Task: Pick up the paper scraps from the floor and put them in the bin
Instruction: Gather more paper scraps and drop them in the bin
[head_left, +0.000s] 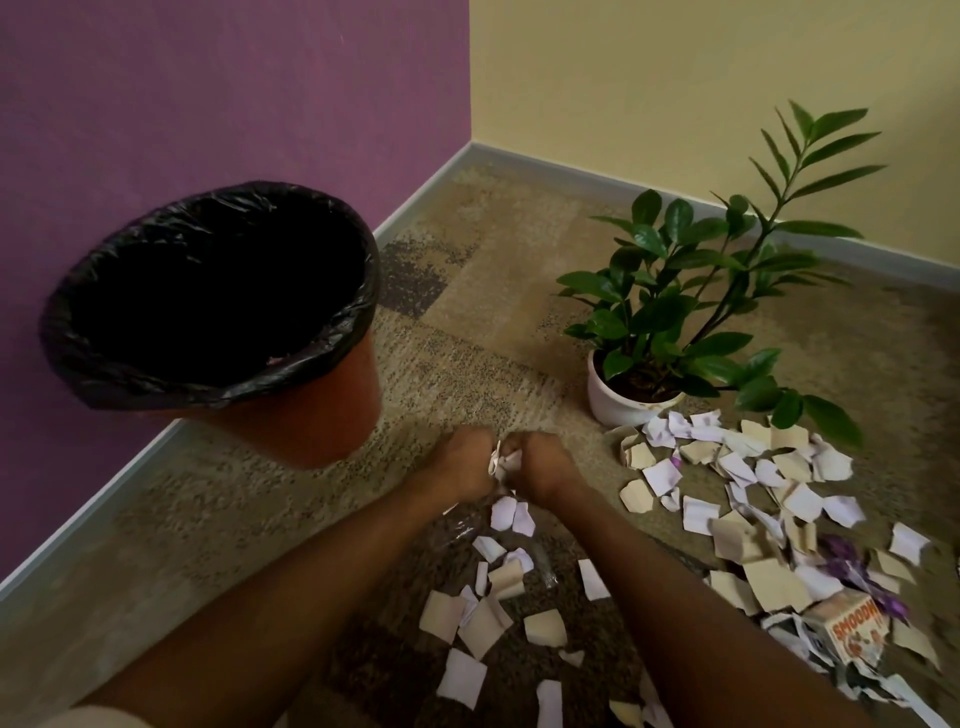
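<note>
An orange bin (311, 415) lined with a black bag stands at the left by the purple wall. My left hand (465, 462) and my right hand (540, 465) are pressed together just right of the bin's base, both curled round a small bunch of white paper scraps (500, 460) held between them. Several white and beige paper scraps (488, 608) lie on the carpet below my hands, between my forearms. A larger spread of scraps (753, 499) covers the floor at the right.
A potted green plant in a white pot (623, 400) stands right of my hands, beside the scrap pile. A small printed carton (852, 631) and purple bits lie among the scraps at the lower right. Walls meet in the corner behind.
</note>
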